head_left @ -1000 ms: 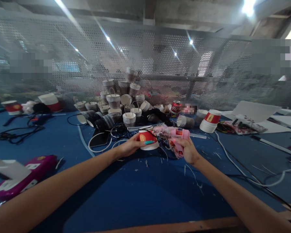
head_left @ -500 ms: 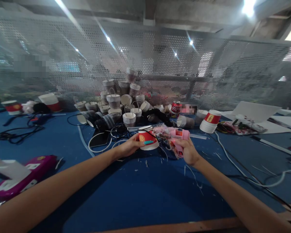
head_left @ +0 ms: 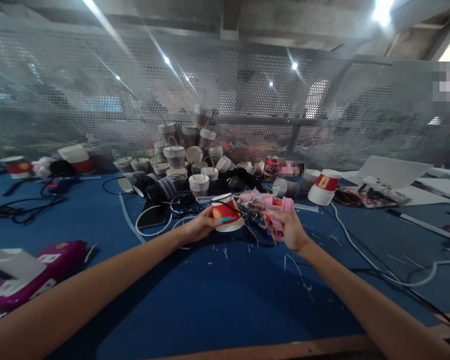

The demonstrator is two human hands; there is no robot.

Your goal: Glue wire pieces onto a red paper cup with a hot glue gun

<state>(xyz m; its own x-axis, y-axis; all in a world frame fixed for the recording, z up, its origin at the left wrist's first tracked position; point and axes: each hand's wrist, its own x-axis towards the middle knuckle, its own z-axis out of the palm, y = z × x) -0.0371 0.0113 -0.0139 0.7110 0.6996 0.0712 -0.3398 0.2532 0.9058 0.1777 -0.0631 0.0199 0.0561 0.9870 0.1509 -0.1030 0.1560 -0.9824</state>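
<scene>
head: left hand (head_left: 198, 226) partly hides red cup (head_left: 231, 212).

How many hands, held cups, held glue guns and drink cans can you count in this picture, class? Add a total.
Left hand and right hand: 2
Held cup: 1
Held glue gun: 1
Drink can: 1
Total: 5

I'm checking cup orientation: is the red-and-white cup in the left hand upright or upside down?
Upside down. The cup has its wide white end lowest and its narrower end on top.
</scene>
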